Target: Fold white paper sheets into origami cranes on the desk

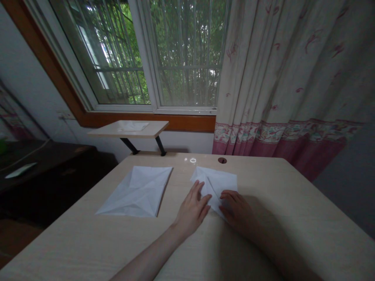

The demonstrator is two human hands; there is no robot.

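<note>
A small folded white paper lies on the light wooden table, near its middle. My left hand rests flat on the paper's left edge, fingers stretched out and slightly apart. My right hand lies on the paper's lower right corner, fingers curled down and pressing on it. A larger creased white sheet lies flat to the left, untouched by either hand.
A round cable hole is at the table's far edge. A small raised shelf with a paper on it stands under the window. A patterned curtain hangs at the right. A dark low cabinet is to the left.
</note>
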